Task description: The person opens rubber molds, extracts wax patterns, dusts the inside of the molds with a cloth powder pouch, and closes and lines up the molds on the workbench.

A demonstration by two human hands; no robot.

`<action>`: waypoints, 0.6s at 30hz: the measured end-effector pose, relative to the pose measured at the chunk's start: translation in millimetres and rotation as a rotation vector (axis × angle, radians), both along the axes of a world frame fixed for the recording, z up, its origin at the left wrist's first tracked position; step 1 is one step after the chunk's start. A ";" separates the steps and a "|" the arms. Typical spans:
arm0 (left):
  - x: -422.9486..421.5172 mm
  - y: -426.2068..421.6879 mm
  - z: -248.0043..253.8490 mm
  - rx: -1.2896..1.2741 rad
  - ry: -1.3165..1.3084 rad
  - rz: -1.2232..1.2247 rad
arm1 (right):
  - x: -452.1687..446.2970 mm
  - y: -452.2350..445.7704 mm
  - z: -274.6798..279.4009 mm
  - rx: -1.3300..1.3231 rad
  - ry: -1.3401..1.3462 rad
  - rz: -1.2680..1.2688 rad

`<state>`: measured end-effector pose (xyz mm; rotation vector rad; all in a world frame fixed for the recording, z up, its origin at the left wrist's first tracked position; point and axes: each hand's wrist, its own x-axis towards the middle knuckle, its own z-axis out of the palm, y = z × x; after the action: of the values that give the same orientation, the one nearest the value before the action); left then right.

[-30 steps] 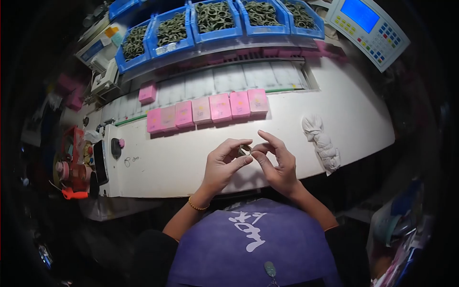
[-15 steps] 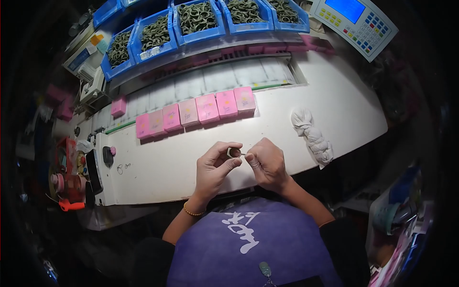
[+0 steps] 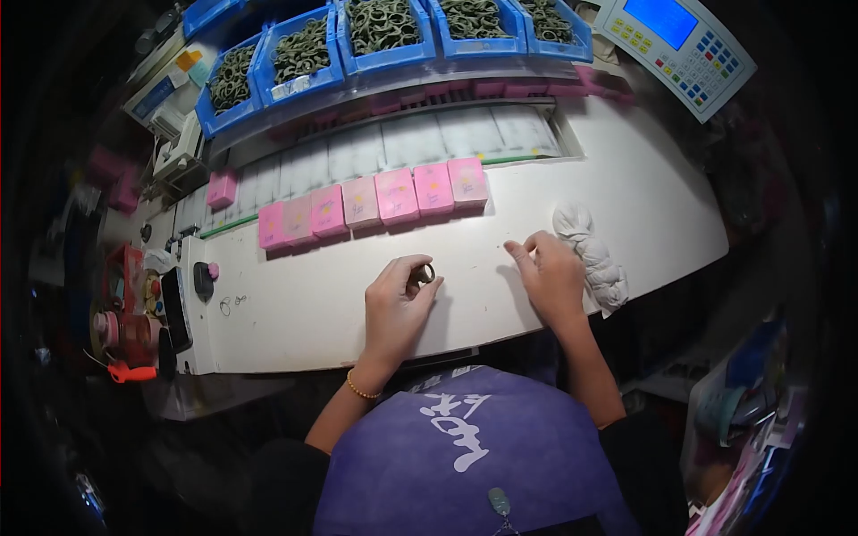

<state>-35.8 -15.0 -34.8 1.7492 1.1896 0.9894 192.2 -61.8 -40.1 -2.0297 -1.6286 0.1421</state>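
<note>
My left hand [image 3: 398,302] pinches a dark olive-green ring [image 3: 428,272] between thumb and fingers above the white table. The ring stands on edge, partly hidden by the fingers. My right hand [image 3: 556,279] is to the right, apart from the ring and beside the twisted white cloth [image 3: 592,255]. Its thumb points away from the bent fingers, and I see nothing held there. Tiny specks lie on the table near the thumb. Beyond my hands stands a row of pink blocks [image 3: 396,196] with handwritten marks.
Blue bins [image 3: 386,55] full of similar dark rings line the back. A keypad device with a blue screen [image 3: 677,49] is at the back right. A black phone-like slab [image 3: 179,308], a dark mouse-like object [image 3: 204,280] and thin wire loops [image 3: 225,307] are on the left.
My right hand has drawn away from the ring to the right, toward the white cloth, and its fingers have loosened. My left hand keeps the ring and has turned slightly.
</note>
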 end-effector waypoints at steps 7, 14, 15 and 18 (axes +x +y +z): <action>-1.1 3.7 -4.1 0.050 0.099 0.018 | -31.0 0.0 -5.2 0.207 0.123 0.415; -5.1 3.7 -0.8 0.051 0.153 0.019 | -49.0 -25.1 -23.5 0.045 -0.070 0.568; -4.2 3.3 -1.1 0.050 0.154 0.017 | -52.3 -30.7 -22.8 0.046 -0.050 0.638; -0.5 2.1 -0.7 0.094 0.137 0.040 | -58.2 -42.7 -17.6 0.041 0.061 0.792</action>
<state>-36.2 -12.9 -35.6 1.8991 1.2861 0.9760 134.0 -104.5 -57.7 -1.2302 -2.2750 0.4365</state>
